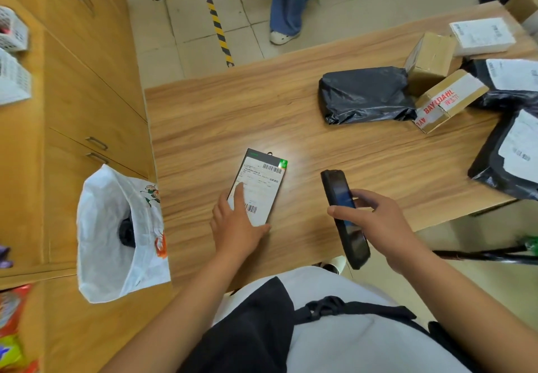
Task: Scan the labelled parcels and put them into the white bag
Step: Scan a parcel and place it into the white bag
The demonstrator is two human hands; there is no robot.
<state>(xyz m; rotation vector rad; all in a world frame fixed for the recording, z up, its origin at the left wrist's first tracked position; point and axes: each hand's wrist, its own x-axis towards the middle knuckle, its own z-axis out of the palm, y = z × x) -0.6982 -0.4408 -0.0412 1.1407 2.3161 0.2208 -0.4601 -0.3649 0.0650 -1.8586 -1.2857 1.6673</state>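
A flat dark parcel (260, 179) with a white shipping label lies on the wooden table (221, 116). My left hand (235, 227) grips its near end, fingers over the label. My right hand (378, 224) holds a black handheld scanner (343, 215) just to the parcel's right, its top end pointing away from me, and a patch of light falls on the table at the parcel's far corner. The white bag (116, 233) stands open at the table's left edge with a dark item inside.
More parcels sit at the table's far right: a black plastic bag parcel (364, 93), two cardboard boxes (436, 81), a white box (481, 36) and black mailers (512, 151). Wooden cabinets (87, 81) run along the left. A person's legs (291, 3) stand beyond the table.
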